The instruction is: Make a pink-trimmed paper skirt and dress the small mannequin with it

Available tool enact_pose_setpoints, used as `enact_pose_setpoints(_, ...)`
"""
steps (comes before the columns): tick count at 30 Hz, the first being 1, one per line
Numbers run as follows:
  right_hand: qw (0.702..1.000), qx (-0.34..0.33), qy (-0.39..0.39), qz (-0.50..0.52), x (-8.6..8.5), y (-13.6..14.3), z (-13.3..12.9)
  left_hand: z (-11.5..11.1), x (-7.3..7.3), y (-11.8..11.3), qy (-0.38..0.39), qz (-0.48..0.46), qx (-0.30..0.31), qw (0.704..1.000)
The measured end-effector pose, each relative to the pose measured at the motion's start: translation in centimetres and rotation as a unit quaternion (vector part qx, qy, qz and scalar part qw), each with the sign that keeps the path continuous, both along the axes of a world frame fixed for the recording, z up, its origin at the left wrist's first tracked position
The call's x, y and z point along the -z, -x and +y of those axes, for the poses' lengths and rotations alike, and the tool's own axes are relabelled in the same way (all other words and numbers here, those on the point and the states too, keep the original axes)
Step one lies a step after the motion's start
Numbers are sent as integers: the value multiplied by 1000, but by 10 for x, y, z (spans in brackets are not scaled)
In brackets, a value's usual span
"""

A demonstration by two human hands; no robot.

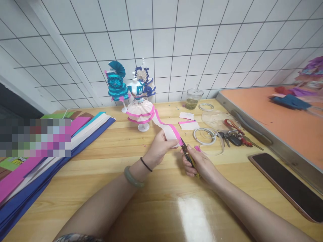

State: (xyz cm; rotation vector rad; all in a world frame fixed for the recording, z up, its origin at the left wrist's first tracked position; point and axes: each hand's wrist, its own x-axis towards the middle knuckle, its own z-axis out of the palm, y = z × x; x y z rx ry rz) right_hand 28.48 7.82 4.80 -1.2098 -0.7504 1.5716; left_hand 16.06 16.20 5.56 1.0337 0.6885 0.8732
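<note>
Forearms (239,198) angled inward, fingers (188,164) around scissors (186,151)

Your left forearm (106,201) slants up from the lower left to your left hand (158,148), whose thumb points right in a pinching hold, its fingers mostly hidden. Your right forearm (242,198) slants in from the lower right, and your right hand (199,162) grips with curled fingers, near the left but apart.
</note>
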Motion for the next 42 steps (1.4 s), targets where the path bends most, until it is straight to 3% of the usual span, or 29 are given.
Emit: enact_pose_setpoints(42, 1000, 0, -4, -31, 0, 0, 2, -2, 3, -2, 16, -28, 6, 999)
